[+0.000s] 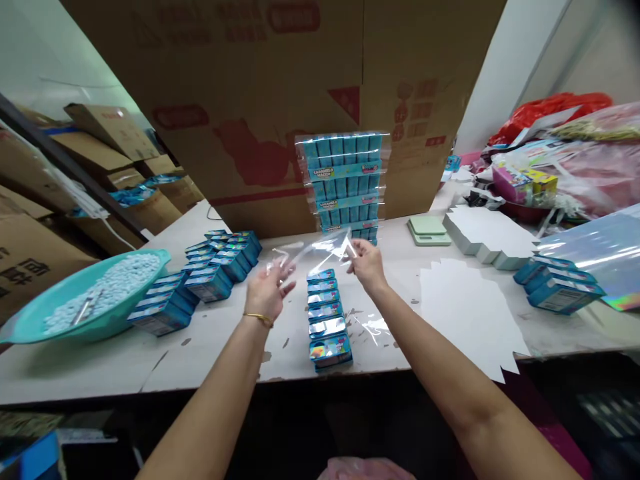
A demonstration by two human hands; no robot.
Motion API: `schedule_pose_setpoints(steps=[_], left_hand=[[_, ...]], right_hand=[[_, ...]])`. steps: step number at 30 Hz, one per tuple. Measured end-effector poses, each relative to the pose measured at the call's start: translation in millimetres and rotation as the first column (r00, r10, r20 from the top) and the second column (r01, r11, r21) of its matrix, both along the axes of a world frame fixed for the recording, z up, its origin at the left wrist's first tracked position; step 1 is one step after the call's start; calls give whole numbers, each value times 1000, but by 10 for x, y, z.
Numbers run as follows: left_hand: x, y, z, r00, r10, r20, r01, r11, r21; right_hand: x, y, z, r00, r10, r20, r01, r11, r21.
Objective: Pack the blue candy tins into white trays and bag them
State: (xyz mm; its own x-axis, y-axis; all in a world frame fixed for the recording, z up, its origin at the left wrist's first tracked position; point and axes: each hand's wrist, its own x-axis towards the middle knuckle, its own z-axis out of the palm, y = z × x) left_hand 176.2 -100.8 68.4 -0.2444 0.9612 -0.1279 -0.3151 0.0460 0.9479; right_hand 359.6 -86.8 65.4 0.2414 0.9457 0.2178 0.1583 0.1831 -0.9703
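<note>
A clear plastic bag [325, 252] is stretched between my two hands above the table. My left hand [267, 290], with a yellow bracelet at the wrist, pinches the bag's left side. On the right, my right hand [367, 263] grips the other side between thumb and fingers. Just below the bag, a row of small blue boxes [327, 327] runs toward the table's front edge. Behind my hands rises a stack of wrapped blue packs [347, 187], leaning near a large cardboard carton [250, 133].
More blue boxes [223, 263] stand at left, beside a turquoise basin [115, 320] of pale pellets. To the right are white card sheets [465, 313], a green scale [429, 230], a white card stack [490, 230] and another blue box group [560, 283].
</note>
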Motion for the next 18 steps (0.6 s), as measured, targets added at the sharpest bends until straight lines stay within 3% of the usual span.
schedule_pose_setpoints(steps=[2,3,5,7,10,13,16,18], left_hand=[[-23,32,276,999,25,24,-31,957,287],[-36,51,351,999,30,33,-40,927,372],[-57,147,323,998,7,63,-32,913,406],[-65,345,77,992,-9,126,-29,954,298],[-48,751,-465,983,1,183,-25,991,130],[-17,1054,-936,989,-15,144,4,997,75],[9,1085,-1302,997,3,-83,-6,999,-40],[33,985,-1508,943,-43,-329,16,996,-85]], right_hand=[[-51,36,219,980,23,-196,19,978,209],[-67,58,283,966,55,-254,16,963,268],[-94,154,267,936,108,-336,-18,965,260],[-127,342,54,906,99,-411,-54,991,121],[-174,723,-445,887,-2,-461,-88,981,-174],[-191,996,-873,902,-16,-431,-114,955,-274],[-187,984,-1166,933,-4,-361,-110,950,-293],[-195,844,-1323,953,0,-303,-96,948,-304]])
